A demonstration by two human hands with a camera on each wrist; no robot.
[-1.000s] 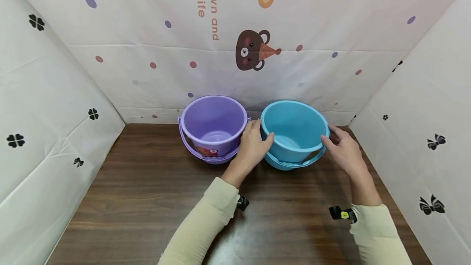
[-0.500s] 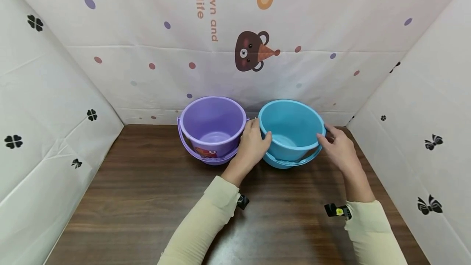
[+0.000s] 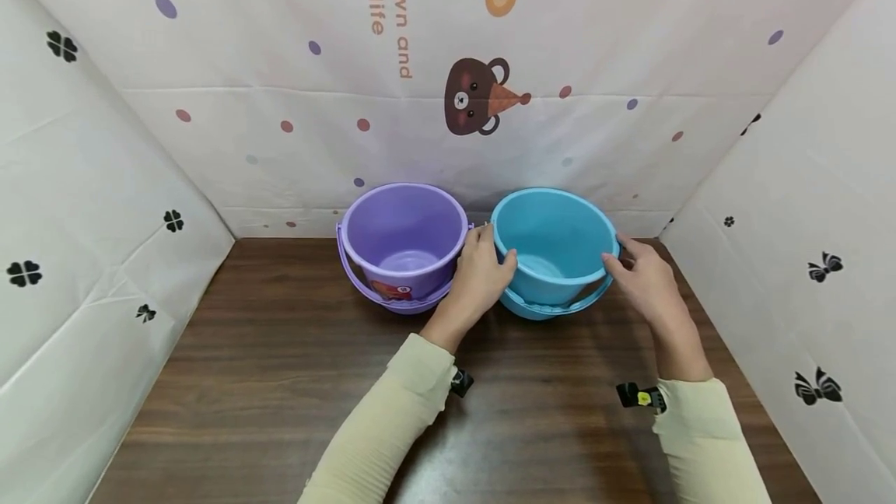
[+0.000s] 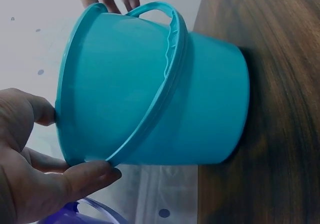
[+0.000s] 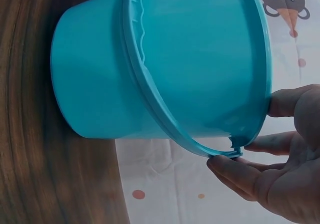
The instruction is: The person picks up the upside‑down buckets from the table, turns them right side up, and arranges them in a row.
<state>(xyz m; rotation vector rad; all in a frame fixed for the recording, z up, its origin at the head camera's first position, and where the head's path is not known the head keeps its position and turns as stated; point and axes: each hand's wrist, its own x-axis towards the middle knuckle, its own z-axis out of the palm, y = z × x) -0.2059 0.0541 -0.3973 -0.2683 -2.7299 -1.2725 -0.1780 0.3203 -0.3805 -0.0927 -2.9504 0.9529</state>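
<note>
A blue bucket (image 3: 553, 294) stands upright near the back wall, its handle hanging down at the front. My left hand (image 3: 481, 274) holds its left side, thumb at the rim and fingers by the handle's end. On the opposite side my right hand (image 3: 649, 278) holds the rim, its thumb on the edge and its fingertips at the handle joint, as the right wrist view shows on the bucket (image 5: 200, 59). To the left of the left hand stands a purple bucket (image 3: 406, 232), its handle also down. Both buckets look empty inside.
The dark wooden table (image 3: 280, 379) runs up to a white printed back cloth (image 3: 294, 162). White side cloths (image 3: 77, 255) flank it left and right. The purple bucket sits close against the left hand's fingers.
The blue bucket and my right hand have shifted slightly left since one second ago. Over the last half second both hands and buckets look almost still.
</note>
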